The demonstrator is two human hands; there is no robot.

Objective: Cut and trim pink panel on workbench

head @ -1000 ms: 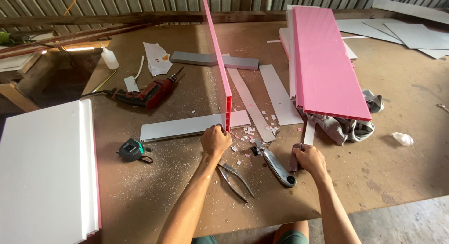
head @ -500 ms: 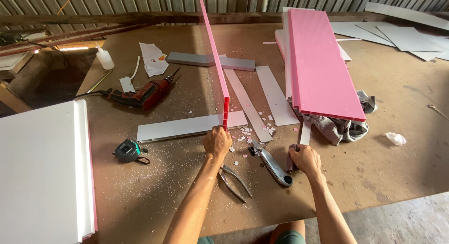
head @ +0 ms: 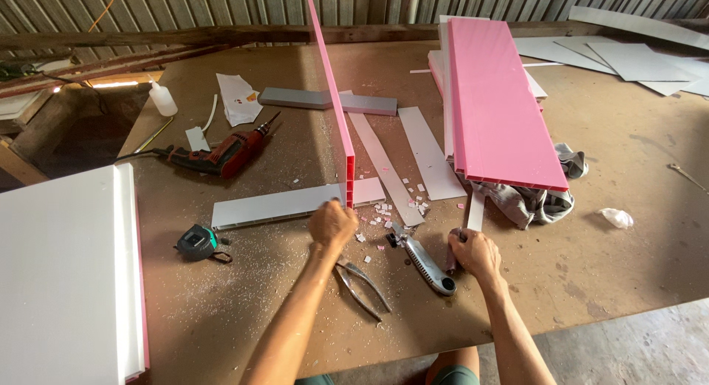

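At the far left a white panel with a pink edge lies flat on the brown worktable. Right of it sit a tape measure, a red power drill and a small white bottle. A grey strip lies ahead of the left hand.

The left hand is closed around the near lower end of a pink panel standing on edge and running away from the person. Compared with the earlier frames the hand holds the same place on the panel, and the panel keeps its upright stance. Pliers lie just beside the left forearm, and small white offcuts are scattered near a utility knife, which lies untouched between the hands.

The right hand is clamped on the near end of a narrow white strip; earlier it rested flatter at the same spot. Beyond it a stack of pink panels lies partly over a grey cloth. A crumpled white scrap lies at the right.
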